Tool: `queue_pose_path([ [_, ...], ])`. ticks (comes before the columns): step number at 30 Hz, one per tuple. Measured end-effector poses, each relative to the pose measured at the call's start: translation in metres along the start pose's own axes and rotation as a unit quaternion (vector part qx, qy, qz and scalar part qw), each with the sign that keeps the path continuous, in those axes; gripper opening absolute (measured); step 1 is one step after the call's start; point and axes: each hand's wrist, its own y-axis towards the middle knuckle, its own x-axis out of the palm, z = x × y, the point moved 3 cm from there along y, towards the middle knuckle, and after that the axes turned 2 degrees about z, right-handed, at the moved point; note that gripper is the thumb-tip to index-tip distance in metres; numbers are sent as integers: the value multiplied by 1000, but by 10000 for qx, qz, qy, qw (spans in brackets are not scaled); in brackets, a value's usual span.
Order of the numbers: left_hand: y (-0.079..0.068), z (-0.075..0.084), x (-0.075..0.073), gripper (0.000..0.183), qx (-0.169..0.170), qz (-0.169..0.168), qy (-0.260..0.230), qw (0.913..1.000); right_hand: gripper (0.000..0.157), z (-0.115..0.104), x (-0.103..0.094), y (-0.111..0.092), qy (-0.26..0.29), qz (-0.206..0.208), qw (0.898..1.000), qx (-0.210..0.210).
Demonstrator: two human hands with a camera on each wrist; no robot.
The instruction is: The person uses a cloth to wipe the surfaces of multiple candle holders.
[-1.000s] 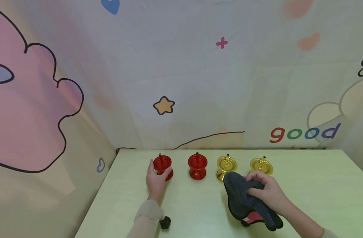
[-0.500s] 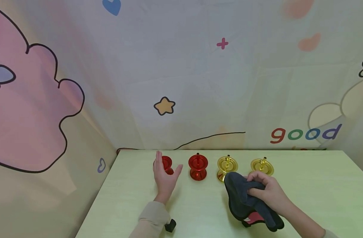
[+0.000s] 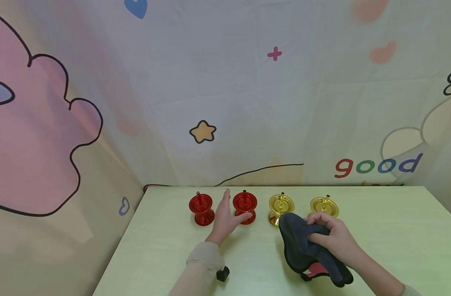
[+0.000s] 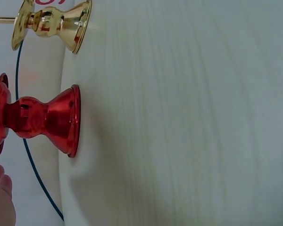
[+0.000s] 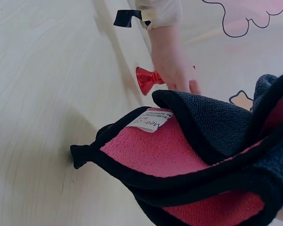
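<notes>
In the head view, the left hand (image 3: pixel 224 222) has moved. One second ago it was around the first red stand (image 3: pixel 202 210). Now it is over toward three o'clock from there, between that stand and the second red stand (image 3: pixel 245 202). The first red stand is now in full sight, at ten o'clock from the hand. The second is between one and two o'clock, with the thumb over its lower part; I cannot tell if they touch. The left hand's fingers are straight, the thumb sticks out, and it holds nothing.

The right hand (image 3: pixel 334 236) has stayed in its place. It pinches the cloth (image 3: pixel 306 251) between thumb and fingers. The cloth is at about four o'clock from the left hand, over the table (image 3: pixel 155 255). Its long way runs from between ten and eleven o'clock to between four and five. Its round end points up toward the first gold stand (image 3: pixel 281 204). The second gold stand (image 3: pixel 324 206) is near one o'clock from the cloth. All four stands are upright, pins toward twelve. The right wrist view shows pink inside and a white tag (image 5: pixel 151 120).
</notes>
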Motion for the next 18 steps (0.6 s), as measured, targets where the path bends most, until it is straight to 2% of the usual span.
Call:
queue_pose_path([
  [7, 9, -7, 10, 97, -126, 10, 145, 9998, 21, 2, -1, 0, 68, -17, 10000, -18],
  [12, 12, -8, 12, 92, -50, -12, 164, 9999, 21, 3, -2, -1, 40, 18, 10000, -29],
  [18, 14, -10, 17, 90, 3, -5, 100, 9999, 22, 4, -4, 0, -71, 29, 9998, 168],
])
